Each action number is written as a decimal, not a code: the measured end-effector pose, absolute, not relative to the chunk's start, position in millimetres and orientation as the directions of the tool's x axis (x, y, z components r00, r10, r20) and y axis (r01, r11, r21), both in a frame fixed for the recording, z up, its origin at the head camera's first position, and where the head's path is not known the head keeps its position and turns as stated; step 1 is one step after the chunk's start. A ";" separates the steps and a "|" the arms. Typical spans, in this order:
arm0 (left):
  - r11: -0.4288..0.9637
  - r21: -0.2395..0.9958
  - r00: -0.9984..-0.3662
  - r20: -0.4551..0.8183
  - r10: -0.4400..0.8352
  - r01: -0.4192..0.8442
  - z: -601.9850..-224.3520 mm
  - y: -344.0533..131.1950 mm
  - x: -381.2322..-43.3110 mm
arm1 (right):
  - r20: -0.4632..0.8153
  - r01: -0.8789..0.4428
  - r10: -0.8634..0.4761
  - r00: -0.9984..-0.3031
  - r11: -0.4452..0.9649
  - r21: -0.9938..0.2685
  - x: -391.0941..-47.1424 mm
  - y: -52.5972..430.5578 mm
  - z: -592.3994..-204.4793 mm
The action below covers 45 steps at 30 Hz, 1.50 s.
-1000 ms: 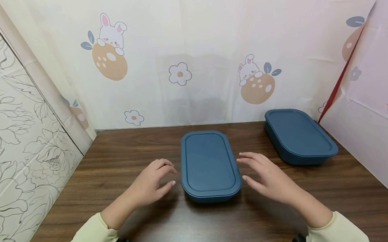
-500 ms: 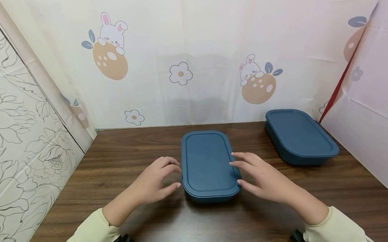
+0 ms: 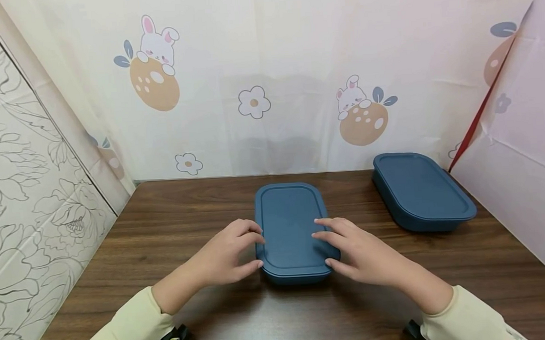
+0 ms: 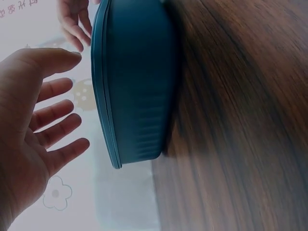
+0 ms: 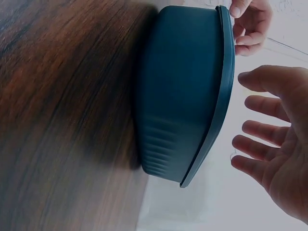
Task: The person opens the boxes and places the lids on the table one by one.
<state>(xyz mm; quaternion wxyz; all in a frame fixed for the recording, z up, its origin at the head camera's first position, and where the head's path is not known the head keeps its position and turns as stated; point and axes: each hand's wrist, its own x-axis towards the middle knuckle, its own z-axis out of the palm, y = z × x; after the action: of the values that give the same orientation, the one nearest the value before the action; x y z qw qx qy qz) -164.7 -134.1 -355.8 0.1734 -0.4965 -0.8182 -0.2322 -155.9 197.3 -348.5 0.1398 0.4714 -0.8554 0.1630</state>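
Inward had come the left hand [image 3: 232,254] and right hand [image 3: 360,250], fingers loosely spread, holding nothing; between and below them sat the box [image 4: 137,82], lid [image 3: 287,228] on, as yet ungripped

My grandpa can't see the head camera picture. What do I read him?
A person's left hand and right hand hover over the side edges of a dark-blue, rounded rectangular lidded box on a brown wood-grain table. A similar dark-blue lidded box stands farther back at right, before a pale backdrop printed with rabbits.
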 end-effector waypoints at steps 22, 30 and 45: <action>0.391 0.073 -0.396 0.282 0.874 0.917 -354.2 -100.6 -156.7 | 0.262 -0.837 -0.796 -0.546 0.508 -0.203 -147.9 193.8 -353.3; 0.449 0.050 -0.452 0.116 0.884 0.892 -350.7 -87.6 -154.4 | 0.294 -0.889 -0.839 -0.457 0.438 -0.133 -151.4 194.1 -356.6; 0.483 -0.041 -0.484 -0.042 0.874 0.875 -337.0 -73.8 -152.0 | 0.335 -0.929 -0.881 -0.335 0.368 0.038 -150.2 192.8 -350.4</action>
<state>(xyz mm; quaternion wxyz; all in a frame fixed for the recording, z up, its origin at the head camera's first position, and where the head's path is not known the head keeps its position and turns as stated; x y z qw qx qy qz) -152.0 -73.8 -337.0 -0.0077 -0.5077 -0.8610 0.0282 -150.2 192.8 -350.4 0.1512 0.5565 -0.8130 0.0802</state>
